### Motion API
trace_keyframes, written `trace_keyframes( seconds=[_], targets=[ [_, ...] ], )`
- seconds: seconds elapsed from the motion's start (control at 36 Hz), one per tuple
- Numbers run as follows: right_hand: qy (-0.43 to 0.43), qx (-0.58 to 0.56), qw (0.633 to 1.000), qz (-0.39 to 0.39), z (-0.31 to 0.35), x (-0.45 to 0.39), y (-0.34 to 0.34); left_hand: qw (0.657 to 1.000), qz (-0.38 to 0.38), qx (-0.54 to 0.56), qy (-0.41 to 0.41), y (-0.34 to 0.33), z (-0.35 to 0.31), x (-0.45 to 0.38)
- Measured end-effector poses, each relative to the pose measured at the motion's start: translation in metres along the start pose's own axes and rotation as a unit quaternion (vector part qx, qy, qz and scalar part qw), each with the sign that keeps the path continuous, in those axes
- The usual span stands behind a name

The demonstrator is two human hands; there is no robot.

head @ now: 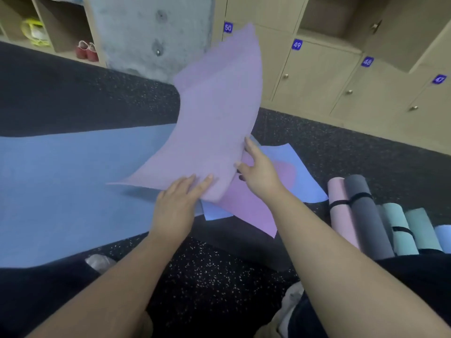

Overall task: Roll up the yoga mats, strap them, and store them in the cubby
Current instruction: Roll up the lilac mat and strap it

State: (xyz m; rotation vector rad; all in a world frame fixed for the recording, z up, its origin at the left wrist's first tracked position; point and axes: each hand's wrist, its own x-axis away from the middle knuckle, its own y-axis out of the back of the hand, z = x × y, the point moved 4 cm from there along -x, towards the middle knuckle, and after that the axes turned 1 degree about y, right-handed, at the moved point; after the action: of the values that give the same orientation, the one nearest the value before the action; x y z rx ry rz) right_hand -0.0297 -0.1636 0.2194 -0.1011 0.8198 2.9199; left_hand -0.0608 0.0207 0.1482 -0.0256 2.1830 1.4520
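Note:
A lilac yoga mat [214, 123] curls up off the floor in the middle, its far end lifted toward the lockers. My left hand [179, 203] lies with straight fingers on its near folded edge. My right hand [258, 172] touches the mat's right edge, fingers spread and straight. Under it lie a wide blue mat [61, 186] stretching left, a light blue mat [300, 174] and a pink-purple mat [251, 211]. At the right, rolled mats rest side by side: pink [339, 198], dark grey [366, 211] and teal [400, 228], with black straps around them.
Numbered wooden lockers [317, 76] line the back right wall, one upper cubby [324, 15] open. A concrete pillar [151, 32] stands at the back centre. Open shelves [61, 25] at the back left hold red shoes [86, 51]. The floor [207, 276] is dark speckled rubber.

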Motion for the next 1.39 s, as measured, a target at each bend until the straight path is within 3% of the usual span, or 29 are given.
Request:
trace_keyframes(
  seconds=[0.11, 0.33, 0.42, 0.56, 0.69, 0.78, 0.89, 0.97, 1.06, 1.25, 1.39],
  targets=[
    [-0.023, 0.102, 0.994, 0.040, -0.025, 0.016, -0.024, 0.977, 0.178, -0.111, 0.034, -0.026, 0.012, 0.004],
    [-0.072, 0.182, 0.966, 0.171, -0.080, 0.068, -0.083, 0.931, 0.336, -0.103, 0.100, -0.074, 0.024, 0.031],
    [-0.086, 0.199, 0.960, 0.178, -0.093, 0.070, -0.088, 0.929, 0.341, -0.105, 0.096, -0.084, 0.016, 0.029],
    [-0.083, 0.179, 0.972, 0.128, -0.105, 0.058, -0.082, 0.937, 0.329, -0.093, 0.068, -0.099, 0.000, 0.025],
    [-0.094, 0.179, 0.972, 0.121, -0.122, 0.049, -0.091, 0.941, 0.333, 0.009, 0.050, -0.118, 0.004, 0.032],
    [-0.113, 0.191, 0.969, 0.112, -0.133, 0.048, -0.094, 0.933, 0.341, 0.062, 0.097, -0.120, 0.019, 0.041],
    [-0.103, 0.193, 0.969, 0.114, -0.144, 0.050, -0.095, 0.912, 0.343, 0.031, 0.222, -0.116, 0.070, 0.068],
    [-0.075, 0.200, 0.965, 0.154, -0.147, 0.050, -0.097, 0.893, 0.353, 0.018, 0.278, -0.114, 0.105, 0.091],
    [-0.046, 0.224, 0.953, 0.198, -0.151, 0.049, -0.101, 0.898, 0.330, 0.025, 0.291, -0.120, 0.121, 0.095],
    [-0.060, 0.257, 0.952, 0.156, -0.171, 0.056, -0.089, 0.912, 0.341, -0.023, 0.229, -0.130, 0.101, 0.066],
    [-0.096, 0.270, 0.955, 0.072, -0.185, 0.063, -0.061, 0.934, 0.314, -0.016, 0.171, -0.141, 0.069, 0.036]
  ],
)
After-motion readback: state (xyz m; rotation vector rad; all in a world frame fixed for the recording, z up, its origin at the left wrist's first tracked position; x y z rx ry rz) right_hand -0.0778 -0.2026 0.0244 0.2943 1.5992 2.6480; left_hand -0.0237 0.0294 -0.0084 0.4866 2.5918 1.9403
